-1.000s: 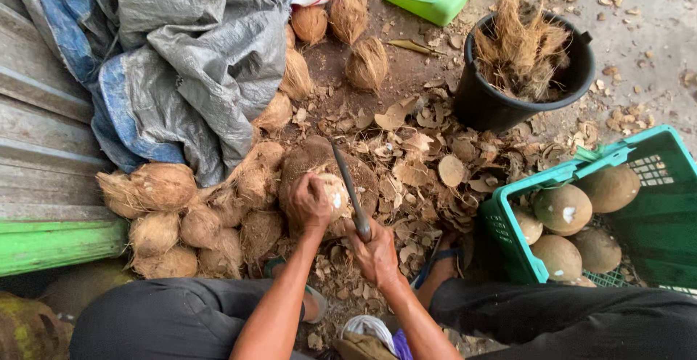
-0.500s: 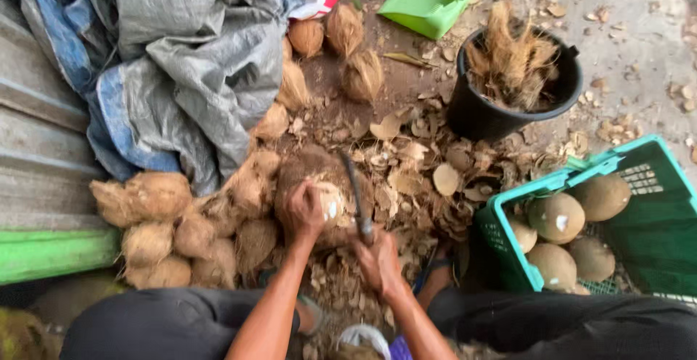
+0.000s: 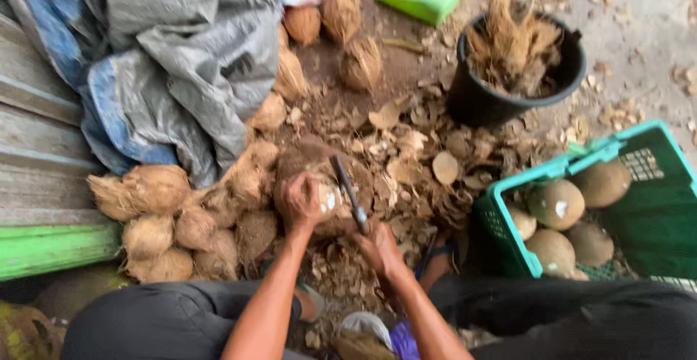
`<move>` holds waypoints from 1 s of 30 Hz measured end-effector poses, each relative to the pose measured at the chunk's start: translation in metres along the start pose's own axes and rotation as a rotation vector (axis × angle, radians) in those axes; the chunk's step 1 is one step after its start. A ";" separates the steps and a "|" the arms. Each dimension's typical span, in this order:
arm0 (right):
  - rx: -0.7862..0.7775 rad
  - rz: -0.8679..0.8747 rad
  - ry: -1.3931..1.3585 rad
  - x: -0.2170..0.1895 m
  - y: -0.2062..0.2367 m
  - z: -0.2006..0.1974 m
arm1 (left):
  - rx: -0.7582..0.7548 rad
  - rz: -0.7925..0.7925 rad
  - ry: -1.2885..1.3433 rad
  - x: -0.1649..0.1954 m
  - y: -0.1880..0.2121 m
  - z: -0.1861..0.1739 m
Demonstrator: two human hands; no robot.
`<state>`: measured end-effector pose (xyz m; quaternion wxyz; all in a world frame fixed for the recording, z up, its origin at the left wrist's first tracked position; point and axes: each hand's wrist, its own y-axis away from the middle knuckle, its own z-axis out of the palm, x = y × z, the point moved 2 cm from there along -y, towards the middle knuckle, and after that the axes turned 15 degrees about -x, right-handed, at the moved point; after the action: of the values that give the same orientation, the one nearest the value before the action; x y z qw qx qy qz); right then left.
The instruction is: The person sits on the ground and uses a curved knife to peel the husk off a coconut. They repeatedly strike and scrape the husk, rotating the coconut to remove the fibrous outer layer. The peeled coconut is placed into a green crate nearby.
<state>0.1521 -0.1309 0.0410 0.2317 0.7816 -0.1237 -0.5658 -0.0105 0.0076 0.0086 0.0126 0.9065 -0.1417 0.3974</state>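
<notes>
My left hand (image 3: 301,201) grips a partly husked coconut (image 3: 330,201) that rests on a brown wooden block (image 3: 308,160) on the ground. My right hand (image 3: 377,247) holds the handle of a long dark knife (image 3: 347,191); its blade lies against the coconut's right side, pointing away from me. Both forearms reach forward from between my knees. The picture is blurred, so the blade's edge is unclear.
Several fibrous unpeeled coconuts (image 3: 163,218) are heaped at left, beside a grey and blue tarp (image 3: 167,62). A green crate (image 3: 653,207) at right holds peeled coconuts (image 3: 555,204). A black bucket (image 3: 479,102) of husk stands behind. Husk chips (image 3: 428,164) litter the dirt.
The view has drifted down and right a little. The knife has shifted closer along the coconut's side, and my left hand has kept its grip on the coconut.
</notes>
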 end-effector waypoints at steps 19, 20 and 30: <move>-0.077 0.174 -0.173 0.069 -0.025 0.029 | -0.039 -0.175 -0.188 -0.012 0.004 0.002; -0.064 0.128 -0.118 0.060 -0.021 0.025 | 0.011 -0.161 -0.289 -0.007 0.004 0.001; -0.004 0.015 -0.246 -0.016 0.001 0.000 | -0.052 -0.301 0.296 0.000 -0.003 -0.003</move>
<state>0.1467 -0.1244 0.0546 0.2206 0.7049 -0.1559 -0.6559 -0.0116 0.0107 0.0108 0.1157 0.8486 -0.0116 0.5161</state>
